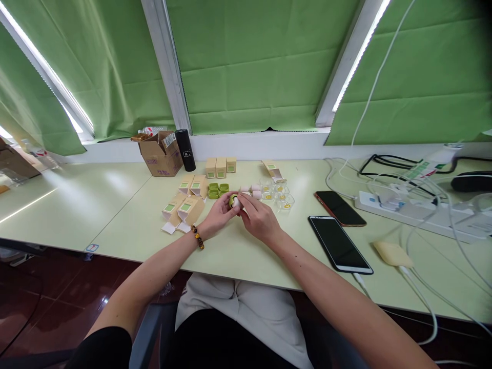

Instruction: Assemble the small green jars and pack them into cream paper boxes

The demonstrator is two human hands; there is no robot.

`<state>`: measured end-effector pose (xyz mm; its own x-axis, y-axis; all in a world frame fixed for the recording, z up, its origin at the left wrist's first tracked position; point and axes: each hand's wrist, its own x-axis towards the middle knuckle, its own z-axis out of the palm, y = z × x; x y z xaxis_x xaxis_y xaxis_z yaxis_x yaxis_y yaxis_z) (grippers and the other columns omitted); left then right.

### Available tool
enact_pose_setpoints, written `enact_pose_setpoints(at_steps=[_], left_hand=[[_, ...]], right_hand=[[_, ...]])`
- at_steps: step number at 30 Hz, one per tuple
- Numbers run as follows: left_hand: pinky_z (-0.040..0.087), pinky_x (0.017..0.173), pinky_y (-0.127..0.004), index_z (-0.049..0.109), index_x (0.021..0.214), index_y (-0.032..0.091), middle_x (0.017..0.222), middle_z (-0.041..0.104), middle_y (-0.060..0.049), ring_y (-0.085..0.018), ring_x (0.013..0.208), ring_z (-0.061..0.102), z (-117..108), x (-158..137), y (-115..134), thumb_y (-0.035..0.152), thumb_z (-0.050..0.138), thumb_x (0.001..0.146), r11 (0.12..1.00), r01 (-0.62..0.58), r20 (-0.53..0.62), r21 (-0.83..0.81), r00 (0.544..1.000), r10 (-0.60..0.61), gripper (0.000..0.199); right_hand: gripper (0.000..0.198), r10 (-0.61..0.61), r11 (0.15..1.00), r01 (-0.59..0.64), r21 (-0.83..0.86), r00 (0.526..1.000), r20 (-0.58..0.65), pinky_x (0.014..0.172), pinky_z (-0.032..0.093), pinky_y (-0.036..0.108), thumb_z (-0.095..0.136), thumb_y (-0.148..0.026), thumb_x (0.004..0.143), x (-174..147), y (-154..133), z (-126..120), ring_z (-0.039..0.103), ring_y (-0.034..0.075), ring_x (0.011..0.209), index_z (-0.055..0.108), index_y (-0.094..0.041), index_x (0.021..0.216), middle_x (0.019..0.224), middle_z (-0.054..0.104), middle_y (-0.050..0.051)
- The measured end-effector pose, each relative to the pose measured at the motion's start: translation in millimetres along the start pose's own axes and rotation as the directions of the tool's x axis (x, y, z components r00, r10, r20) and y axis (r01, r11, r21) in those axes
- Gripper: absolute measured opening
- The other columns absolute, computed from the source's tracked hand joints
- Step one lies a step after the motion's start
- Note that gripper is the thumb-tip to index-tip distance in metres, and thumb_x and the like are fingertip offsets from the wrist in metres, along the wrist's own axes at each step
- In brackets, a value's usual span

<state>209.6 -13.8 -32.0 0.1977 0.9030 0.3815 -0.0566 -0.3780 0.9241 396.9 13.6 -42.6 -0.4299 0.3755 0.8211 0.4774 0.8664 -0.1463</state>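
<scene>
My left hand (218, 214) is closed around a small green container (231, 200) above the middle of the table. The fingers of my right hand (260, 217) pinch a small whitish piece (236, 203) against that container; whether it sits inside the opening I cannot tell. Just behind my left hand several green containers (218, 190) stand grouped together. Pale pink pieces (255, 192) lie behind my right hand. Beside them are several clear cups (285, 201) with yellow centres. Small open cardboard boxes (191, 206) stand to the left of my hands.
Closed small boxes (221, 167) and one open box (272, 170) stand farther back. A larger carton (160, 154) and a black bottle (185, 149) are by the wall. On the right lie two phones (340, 245), a power strip (415, 215), a yellowish charger (392, 254) and loose cables.
</scene>
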Motion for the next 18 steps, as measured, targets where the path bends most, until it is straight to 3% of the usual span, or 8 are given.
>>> enact_pose_setpoints(at_steps=[3,6,18], left_hand=[[0.059,0.098,-0.040,0.066,0.134,0.015,0.123,0.074,-0.015,-0.024,0.104,0.071,-0.9,1.2,0.5,0.067,0.079,0.088,0.998,0.017,-0.006,0.055,1.000,-0.017,0.070],[0.058,0.096,-0.039,0.070,0.127,0.015,0.115,0.075,-0.013,-0.024,0.103,0.071,-0.3,0.7,3.2,0.067,0.077,0.090,0.997,0.040,-0.022,0.066,0.999,-0.039,0.064],[0.060,0.096,-0.039,0.072,0.124,0.013,0.116,0.076,-0.013,-0.024,0.102,0.072,1.7,-0.4,6.9,0.067,0.077,0.090,0.998,0.060,-0.009,-0.023,0.998,-0.060,0.064]], right_hand=[[0.042,-0.005,1.000,0.005,0.011,1.000,0.006,0.102,0.067,0.047,0.048,-0.028,0.111,0.7,-1.6,1.1,0.076,0.032,0.124,0.062,-0.018,0.149,0.137,0.075,0.019],[0.045,0.001,1.000,-0.002,0.013,1.000,0.020,0.104,0.066,0.049,0.050,-0.032,0.111,0.4,-1.9,2.7,0.074,0.032,0.126,0.059,-0.018,0.153,0.139,0.074,0.020],[0.047,0.011,1.000,-0.011,0.027,1.000,-0.001,0.103,0.065,0.049,0.050,-0.031,0.110,1.2,-3.3,4.0,0.072,0.033,0.126,0.054,-0.020,0.156,0.139,0.072,0.019]])
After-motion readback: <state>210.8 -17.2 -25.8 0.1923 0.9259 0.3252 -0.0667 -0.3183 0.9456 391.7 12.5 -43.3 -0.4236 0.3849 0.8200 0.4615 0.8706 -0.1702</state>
